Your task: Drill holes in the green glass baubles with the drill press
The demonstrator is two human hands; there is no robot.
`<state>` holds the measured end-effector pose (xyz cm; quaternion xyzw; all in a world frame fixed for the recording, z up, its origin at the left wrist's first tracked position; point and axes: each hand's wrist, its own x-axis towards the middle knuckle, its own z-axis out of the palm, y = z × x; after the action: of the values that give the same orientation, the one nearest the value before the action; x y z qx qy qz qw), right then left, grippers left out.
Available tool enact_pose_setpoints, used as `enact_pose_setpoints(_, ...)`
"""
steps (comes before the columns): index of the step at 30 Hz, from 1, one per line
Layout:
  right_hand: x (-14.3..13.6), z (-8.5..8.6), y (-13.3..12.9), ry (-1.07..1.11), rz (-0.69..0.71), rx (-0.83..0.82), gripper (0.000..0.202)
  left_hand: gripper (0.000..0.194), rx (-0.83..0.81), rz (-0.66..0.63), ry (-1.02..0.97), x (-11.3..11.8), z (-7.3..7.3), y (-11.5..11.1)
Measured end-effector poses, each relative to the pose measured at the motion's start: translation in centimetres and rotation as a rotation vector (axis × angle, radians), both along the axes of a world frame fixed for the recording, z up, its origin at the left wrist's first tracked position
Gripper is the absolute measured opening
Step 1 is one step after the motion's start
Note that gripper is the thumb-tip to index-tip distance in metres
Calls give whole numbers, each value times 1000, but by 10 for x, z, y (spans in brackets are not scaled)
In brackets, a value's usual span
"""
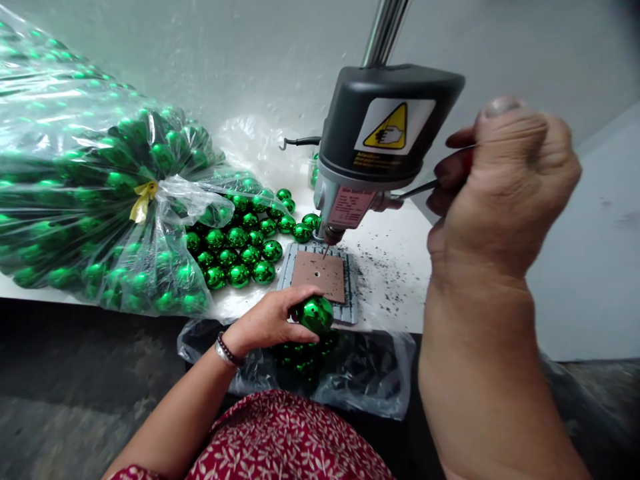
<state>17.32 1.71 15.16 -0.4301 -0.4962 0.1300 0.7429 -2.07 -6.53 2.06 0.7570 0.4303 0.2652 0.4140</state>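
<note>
My left hand grips a shiny green ball at the front edge of the drill's base, with a small dark hole visible on the ball. My right hand is closed around the end of the lever on the right of the bench drill. Below the drill head, the thin bit points down over a brown square pad that has a small hole in it. The bit and the ball are apart.
Loose green balls lie left of the drill, beside a big tied plastic bag of them. Dark shavings dot the white table. Below its front edge, a plastic-lined container holds green balls.
</note>
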Motion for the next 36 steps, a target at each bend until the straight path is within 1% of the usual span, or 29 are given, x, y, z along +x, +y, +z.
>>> enact_pose_setpoints(2,0,-1,-1,-3,-3,6,35,67,-30,-2,-5,-1,0,-2)
enact_pose_setpoints(4,1,-1,-1,2,-3,5,36,65,-52,-34,-12,-3,0,-3)
enact_pose_setpoints(6,1,-2,-1,7,1,2,37,63,-52,-44,-1,-5,0,-1)
enact_pose_setpoints(7,1,-2,-2,9,6,0,37,62,-40,-18,8,-6,0,3)
enact_pose_setpoints(8,1,-2,-2,10,11,0,37,60,-21,34,24,-6,-1,9)
enact_pose_setpoints(10,1,-2,-2,6,21,-2,36,50,43,202,72,-7,-3,29)
enact_pose_setpoints(12,0,-2,-3,2,26,-1,35,38,131,385,162,-5,-4,58)
enact_pose_setpoints(13,0,-2,-3,3,26,1,34,36,171,436,217,-3,-4,74)
enact_pose_setpoints(15,-1,-2,-4,13,29,6,34,38,219,469,325,4,-3,106)
enact_pose_setpoints(17,-1,-3,-4,18,27,8,35,45,260,436,406,13,-3,133)
enact_pose_setpoints(19,0,-3,-5,15,26,12,36,48,226,375,477,22,-4,153)
enact_pose_setpoints(21,0,-3,-6,11,26,18,37,46,179,342,517,30,-7,165)
enact_pose_setpoints(24,0,-4,-7,0,28,21,37,41,152,340,534,34,-12,173)
enact_pose_setpoints(27,0,-5,-7,-28,27,28,39,40,154,344,540,32,-16,173)
enact_pose_setpoints(29,0,-6,-7,-34,19,36,39,42,168,346,542,28,-15,170)
enact_pose_setpoints(31,0,-7,-7,-29,11,37,39,46,208,357,520,24,-10,164)
enact_pose_setpoints(33,0,-7,-6,-22,12,38,38,52,257,395,441,19,-3,154)
enact_pose_setpoints(34,0,-7,-6,-18,16,39,38,54,259,418,365,16,0,148)
enact_pose_setpoints(35,-1,-7,-6,-14,19,40,37,56,227,438,262,13,4,142)
enact_pose_setpoints(36,-1,-7,-6,-10,23,41,37,56,152,449,135,10,6,134)
